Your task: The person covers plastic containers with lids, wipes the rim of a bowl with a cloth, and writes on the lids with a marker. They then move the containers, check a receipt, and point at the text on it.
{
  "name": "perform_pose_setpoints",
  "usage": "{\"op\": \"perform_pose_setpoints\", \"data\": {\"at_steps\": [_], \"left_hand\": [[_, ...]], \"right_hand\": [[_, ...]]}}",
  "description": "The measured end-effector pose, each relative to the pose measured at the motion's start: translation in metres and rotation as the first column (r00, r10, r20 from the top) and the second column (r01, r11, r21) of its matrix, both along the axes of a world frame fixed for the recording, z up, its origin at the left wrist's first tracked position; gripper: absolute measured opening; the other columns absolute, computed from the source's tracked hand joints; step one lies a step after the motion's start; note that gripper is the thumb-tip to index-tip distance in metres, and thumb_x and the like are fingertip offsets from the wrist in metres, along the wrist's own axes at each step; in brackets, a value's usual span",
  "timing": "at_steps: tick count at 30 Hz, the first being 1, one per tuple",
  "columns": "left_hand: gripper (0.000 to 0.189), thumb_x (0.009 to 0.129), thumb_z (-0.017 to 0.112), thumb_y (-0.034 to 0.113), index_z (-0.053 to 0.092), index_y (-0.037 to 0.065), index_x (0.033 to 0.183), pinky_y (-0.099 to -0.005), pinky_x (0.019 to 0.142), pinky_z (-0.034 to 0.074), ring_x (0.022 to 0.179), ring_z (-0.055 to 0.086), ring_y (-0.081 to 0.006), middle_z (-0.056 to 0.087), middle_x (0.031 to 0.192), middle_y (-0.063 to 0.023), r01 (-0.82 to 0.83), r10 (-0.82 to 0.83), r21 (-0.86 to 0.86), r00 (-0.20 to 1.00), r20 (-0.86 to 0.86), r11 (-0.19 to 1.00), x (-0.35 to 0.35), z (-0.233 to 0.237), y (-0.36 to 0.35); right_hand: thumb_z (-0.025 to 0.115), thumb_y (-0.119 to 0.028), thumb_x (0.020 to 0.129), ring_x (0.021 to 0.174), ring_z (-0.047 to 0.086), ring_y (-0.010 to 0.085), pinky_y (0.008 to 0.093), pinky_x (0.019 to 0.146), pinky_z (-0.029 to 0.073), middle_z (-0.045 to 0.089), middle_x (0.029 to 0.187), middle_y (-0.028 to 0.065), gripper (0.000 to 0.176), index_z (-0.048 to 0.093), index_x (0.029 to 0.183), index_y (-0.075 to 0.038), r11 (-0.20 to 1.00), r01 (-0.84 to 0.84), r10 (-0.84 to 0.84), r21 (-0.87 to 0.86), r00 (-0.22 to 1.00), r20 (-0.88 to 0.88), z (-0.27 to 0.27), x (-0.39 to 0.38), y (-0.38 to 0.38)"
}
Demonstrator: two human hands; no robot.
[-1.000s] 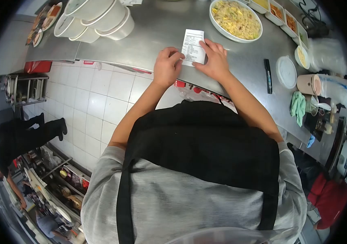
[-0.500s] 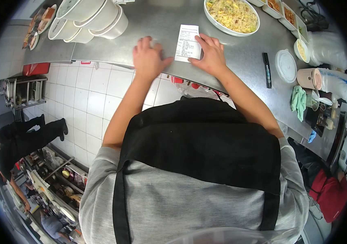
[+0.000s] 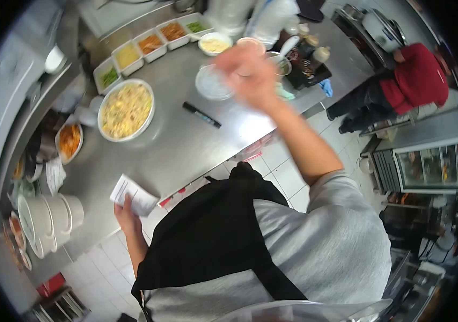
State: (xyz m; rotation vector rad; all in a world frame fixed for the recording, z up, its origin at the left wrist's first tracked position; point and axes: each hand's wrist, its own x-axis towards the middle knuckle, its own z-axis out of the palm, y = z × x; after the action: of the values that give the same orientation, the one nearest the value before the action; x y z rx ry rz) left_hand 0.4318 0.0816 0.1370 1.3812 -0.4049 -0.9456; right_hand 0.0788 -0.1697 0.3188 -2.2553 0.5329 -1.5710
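Observation:
In the head view my left hand [image 3: 126, 214] is closed on a printed paper receipt [image 3: 132, 194], thumb on its face, at the table's near edge. My right hand [image 3: 250, 78] is raised over the far right of the counter, smeared by motion, so its fingers cannot be made out. Below and beside it lies a round translucent lid [image 3: 211, 86]. A black marker [image 3: 202, 115] rests on the metal between both hands. Farther left stands a white bowl of fried rice [image 3: 126, 111].
White tubs of chopped ingredients [image 3: 148, 45] line the back of the steel counter [image 3: 170, 155]. Stacked white containers [image 3: 41, 222] stand at left, near a bowl of orange food [image 3: 70, 141]. Sauce bottles [image 3: 320, 55] stand at right. A person in red [image 3: 414, 80] is beyond the counter.
The view has swung to the right. My left hand now holds the receipt, lifted off the counter. My right hand has left the receipt and moved across toward the lid and cups.

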Motion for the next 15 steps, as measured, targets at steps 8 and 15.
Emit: {"op": "perform_pose_setpoints", "data": {"at_steps": [8, 15], "left_hand": [[0.028, 0.091, 0.056, 0.015, 0.053, 0.002, 0.117, -0.0328, 0.081, 0.049, 0.093, 0.061, -0.0187, 0.062, 0.107, -0.0090, -0.138, 0.135, 0.075, 0.989, 0.052, 0.988, -0.037, 0.011, 0.018], [0.028, 0.091, 0.057, 0.014, 0.053, 0.003, 0.116, -0.0351, 0.083, 0.051, 0.094, 0.061, -0.0202, 0.062, 0.108, -0.0102, -0.239, 0.236, 0.055, 0.970, 0.053, 0.970, -0.153, 0.014, -0.016]], "right_hand": [[0.068, -0.019, 0.080, 0.056, 0.058, 0.0082, 0.0235, 0.055, 0.047, 0.065, 0.066, 0.0022, 0.016, 0.069, 0.085, -0.004, 0.512, 0.746, -0.797, 0.426, 0.597, -0.088, 0.000, -0.338, -0.162], [0.069, -0.033, 0.078, 0.067, 0.060, 0.0144, 0.0295, 0.054, 0.052, 0.064, 0.081, 0.0084, 0.034, 0.068, 0.096, -0.004, 0.324, 0.674, -0.465, 0.664, 0.725, -0.508, -0.124, -0.433, -0.301]]}}
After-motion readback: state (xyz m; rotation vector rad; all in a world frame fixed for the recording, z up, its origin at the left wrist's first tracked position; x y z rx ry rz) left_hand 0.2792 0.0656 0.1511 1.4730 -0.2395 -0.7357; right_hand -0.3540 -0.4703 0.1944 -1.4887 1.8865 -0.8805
